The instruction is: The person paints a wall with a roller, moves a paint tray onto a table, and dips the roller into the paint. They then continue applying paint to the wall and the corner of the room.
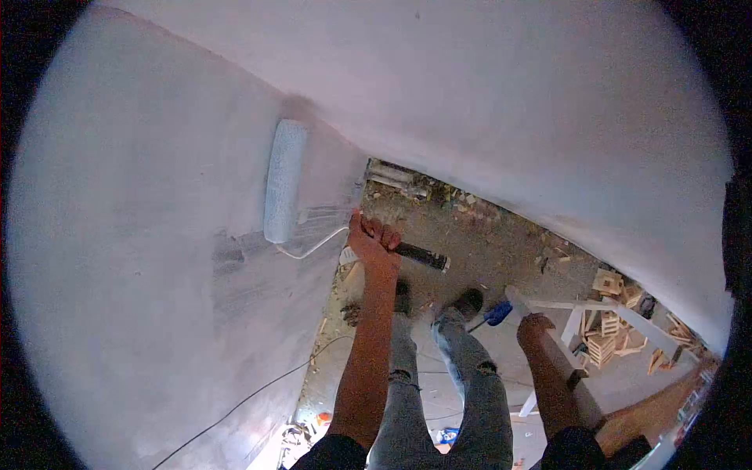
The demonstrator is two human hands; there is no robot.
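Note:
My left hand is closed around the black handle of a paint roller. Its pale, light-blue sleeve lies against the grey wall on the left, joined to the handle by a bent white wire frame. My right hand is lower and farther right, over the edge of a long pale plank; its fingers are mostly hidden. A blue object on a thin dark stem is just left of that hand.
A second plastered wall meets the left one in a corner. Debris lies on the floor around my feet. Wood pieces and a white trestle frame stand at right. A dark cable runs across the lower left.

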